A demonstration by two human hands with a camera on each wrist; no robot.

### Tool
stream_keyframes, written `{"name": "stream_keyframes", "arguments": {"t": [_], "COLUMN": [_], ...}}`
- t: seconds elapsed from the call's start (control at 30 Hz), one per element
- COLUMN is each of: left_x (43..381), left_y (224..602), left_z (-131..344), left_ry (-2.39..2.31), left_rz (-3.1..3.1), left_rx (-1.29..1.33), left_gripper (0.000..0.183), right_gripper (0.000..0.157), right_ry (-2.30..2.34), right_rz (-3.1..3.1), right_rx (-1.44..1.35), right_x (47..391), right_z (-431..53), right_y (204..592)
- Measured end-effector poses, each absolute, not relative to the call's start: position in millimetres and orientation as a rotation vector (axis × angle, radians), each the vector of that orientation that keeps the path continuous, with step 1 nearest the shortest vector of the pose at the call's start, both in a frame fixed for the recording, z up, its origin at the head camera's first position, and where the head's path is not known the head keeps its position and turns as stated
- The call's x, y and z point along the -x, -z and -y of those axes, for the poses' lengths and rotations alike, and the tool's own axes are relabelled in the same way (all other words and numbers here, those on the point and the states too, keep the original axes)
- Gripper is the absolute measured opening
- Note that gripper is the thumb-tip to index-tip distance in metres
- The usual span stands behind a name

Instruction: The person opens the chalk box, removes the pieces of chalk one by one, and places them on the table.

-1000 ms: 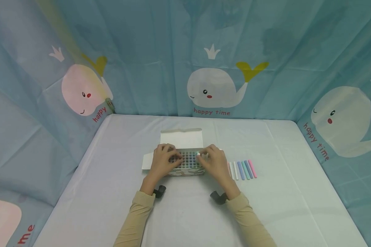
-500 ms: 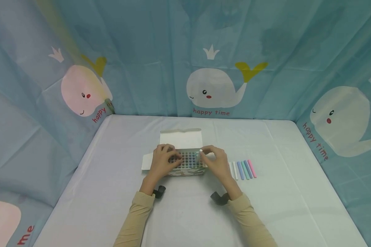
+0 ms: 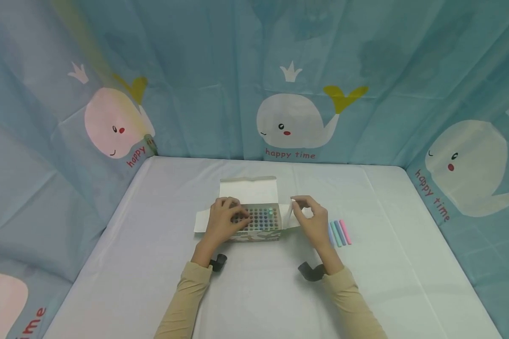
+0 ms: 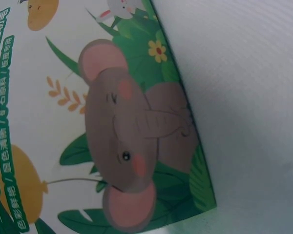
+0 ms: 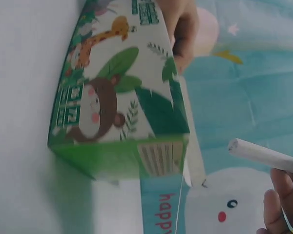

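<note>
An open chalk box (image 3: 258, 236) stands on the table, packed with upright coloured chalk sticks. One greenish chalk stick (image 3: 271, 212) pokes up above the others near the right end. My left hand (image 3: 224, 219) holds the box at its left end, fingers and thumb bent over the top; its wrist view shows only the printed elephant side. To the right of the box, my right hand (image 3: 315, 220) pinches a white chalk stick (image 5: 259, 153) between thumb and fingers, apart from the box. The right hand partly hides a row of loose chalk sticks (image 3: 340, 233).
The raised lid (image 3: 248, 189) leans back behind the box. Side flaps (image 3: 201, 221) spread out left and right. A white cloth (image 3: 254, 292) covers the table, and a whale-printed curtain (image 3: 195, 113) hangs round the back and sides.
My right hand has lifted the white chalk stick from the right part of the box and carried it rightward. The greenish stick now stands higher there. My left hand has stayed in place.
</note>
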State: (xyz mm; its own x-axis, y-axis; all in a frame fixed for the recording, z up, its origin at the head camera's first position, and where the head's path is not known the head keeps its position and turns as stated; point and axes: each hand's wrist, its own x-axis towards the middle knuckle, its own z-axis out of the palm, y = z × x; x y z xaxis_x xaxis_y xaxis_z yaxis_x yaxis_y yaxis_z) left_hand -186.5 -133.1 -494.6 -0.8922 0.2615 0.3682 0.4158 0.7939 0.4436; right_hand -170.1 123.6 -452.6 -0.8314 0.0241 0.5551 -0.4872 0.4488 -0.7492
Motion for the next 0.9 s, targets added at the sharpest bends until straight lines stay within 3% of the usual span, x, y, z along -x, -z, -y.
{"name": "stream_keyframes", "arguments": {"t": [0.9], "left_x": [186.5], "left_y": [492.8], "left_z": [132.0], "left_ry": [0.772], "left_rz": [2.7], "left_rx": [0.514], "left_gripper": [0.011], "right_gripper": [0.019], "right_ry": [-1.155], "right_rz": [2.524], "right_rx": [-0.182], "right_x": [181.5], "right_z": [-211.8], "right_y": [464.2]}}
